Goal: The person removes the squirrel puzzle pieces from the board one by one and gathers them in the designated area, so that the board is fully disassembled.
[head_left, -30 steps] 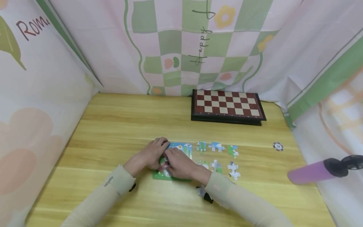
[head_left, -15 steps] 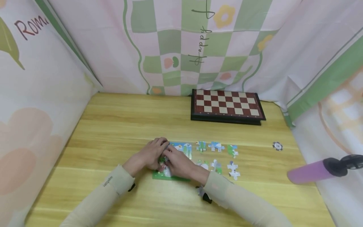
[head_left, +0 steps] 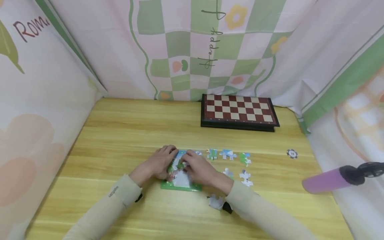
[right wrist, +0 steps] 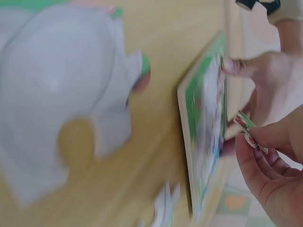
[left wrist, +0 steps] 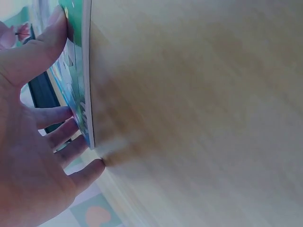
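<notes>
A jigsaw puzzle board (head_left: 181,187) with a green and blue border lies in the middle of the table. My left hand (head_left: 159,163) rests along its left side, thumb over the near part and fingers spread at the far corner. In the left wrist view the thumb (left wrist: 47,47) touches the board's face. My right hand (head_left: 202,168) is over the board's right part. Between its thumb and index finger it pinches a small puzzle piece (right wrist: 246,125), tilted above the board in the right wrist view. The hand hides part of the picture.
Several loose puzzle pieces (head_left: 228,154) lie right of the board; a grey-white piece (head_left: 215,202) lies nearer. A folded chessboard (head_left: 239,108) stands at the back. To the right are a round poker chip (head_left: 292,153) and a purple bottle (head_left: 325,180).
My right hand has moved right and lifted away from my left hand, the piece between its fingers, uncovering more of the board's left and near parts. The left hand has stayed in place.
</notes>
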### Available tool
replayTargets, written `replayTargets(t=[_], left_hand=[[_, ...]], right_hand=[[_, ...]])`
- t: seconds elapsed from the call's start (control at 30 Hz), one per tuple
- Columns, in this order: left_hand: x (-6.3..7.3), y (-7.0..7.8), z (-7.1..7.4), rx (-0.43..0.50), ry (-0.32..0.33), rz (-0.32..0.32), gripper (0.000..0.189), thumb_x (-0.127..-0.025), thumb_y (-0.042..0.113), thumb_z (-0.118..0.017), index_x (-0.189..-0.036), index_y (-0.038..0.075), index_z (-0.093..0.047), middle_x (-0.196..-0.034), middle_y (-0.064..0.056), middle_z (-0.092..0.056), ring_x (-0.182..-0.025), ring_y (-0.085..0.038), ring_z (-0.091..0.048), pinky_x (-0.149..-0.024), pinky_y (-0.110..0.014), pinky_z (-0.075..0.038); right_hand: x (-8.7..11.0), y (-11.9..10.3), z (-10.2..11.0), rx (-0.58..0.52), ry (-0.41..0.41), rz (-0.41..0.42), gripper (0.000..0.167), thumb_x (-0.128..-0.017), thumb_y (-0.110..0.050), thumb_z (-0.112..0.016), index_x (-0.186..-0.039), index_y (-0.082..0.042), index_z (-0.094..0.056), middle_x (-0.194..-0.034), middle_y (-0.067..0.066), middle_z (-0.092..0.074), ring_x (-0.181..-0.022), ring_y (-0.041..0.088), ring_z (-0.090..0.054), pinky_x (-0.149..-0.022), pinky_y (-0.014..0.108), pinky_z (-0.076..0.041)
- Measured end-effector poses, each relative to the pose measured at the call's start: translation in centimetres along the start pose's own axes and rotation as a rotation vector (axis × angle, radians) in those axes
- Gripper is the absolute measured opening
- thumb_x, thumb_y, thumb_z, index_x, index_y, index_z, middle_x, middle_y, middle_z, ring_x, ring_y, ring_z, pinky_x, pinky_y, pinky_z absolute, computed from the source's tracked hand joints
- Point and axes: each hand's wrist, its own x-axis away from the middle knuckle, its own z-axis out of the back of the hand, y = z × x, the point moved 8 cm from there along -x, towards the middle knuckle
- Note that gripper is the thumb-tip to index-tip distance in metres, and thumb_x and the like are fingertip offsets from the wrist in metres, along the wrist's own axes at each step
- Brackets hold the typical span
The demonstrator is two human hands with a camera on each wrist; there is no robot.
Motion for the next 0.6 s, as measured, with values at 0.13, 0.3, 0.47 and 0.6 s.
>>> replayTargets(t=[0.13, 0.3, 0.47, 0.6], left_hand=[[-0.1, 0.0, -0.1, 0.004, -0.018, 0.016, 0.116, -0.075, 0.044, -0.092, -0.163, 0.007, -0.027, -0.167, -0.014, -0.03, -0.156, -0.037, -0.03, -0.13, -0.058, -0.029], [-0.1, 0.0, 0.0, -0.004, -0.018, 0.012, 0.117, -0.075, 0.046, -0.092, -0.163, 0.007, -0.027, -0.168, -0.015, -0.029, -0.156, -0.039, -0.03, -0.131, -0.058, -0.029], [0.0, 0.1, 0.1, -0.022, -0.017, 0.006, 0.117, -0.074, 0.046, -0.092, -0.163, 0.006, -0.027, -0.167, -0.016, -0.03, -0.156, -0.039, -0.031, -0.13, -0.057, -0.03], [0.1, 0.2, 0.2, -0.012, -0.02, 0.003, 0.116, -0.075, 0.045, -0.092, -0.163, 0.005, -0.027, -0.167, -0.017, -0.03, -0.156, -0.04, -0.031, -0.13, -0.058, -0.03]], right_hand=[[1.3, 1.6, 1.9, 0.0, 0.037, -0.073, 0.025, -0.092, 0.005, -0.064, -0.113, -0.006, -0.07, -0.106, 0.005, -0.064, -0.093, 0.015, -0.064, -0.084, 0.027, -0.063], [3.5, 3.5, 4.8, 0.0, 0.097, -0.151, 0.032, -0.091, 0.006, -0.065, -0.121, -0.003, -0.066, -0.107, 0.008, -0.066, -0.097, 0.022, -0.069, -0.086, 0.034, -0.065], [6.5, 5.5, 6.8, -0.013, 0.087, -0.237, 0.05, -0.09, 0.009, -0.063, -0.139, 0.002, -0.053, -0.109, 0.009, -0.067, -0.099, 0.023, -0.069, -0.084, 0.034, -0.065], [9.2, 6.2, 7.7, 0.004, 0.045, -0.25, 0.047, -0.09, 0.01, -0.064, -0.136, 0.001, -0.059, -0.109, 0.007, -0.07, -0.1, 0.021, -0.069, -0.083, 0.032, -0.064]])
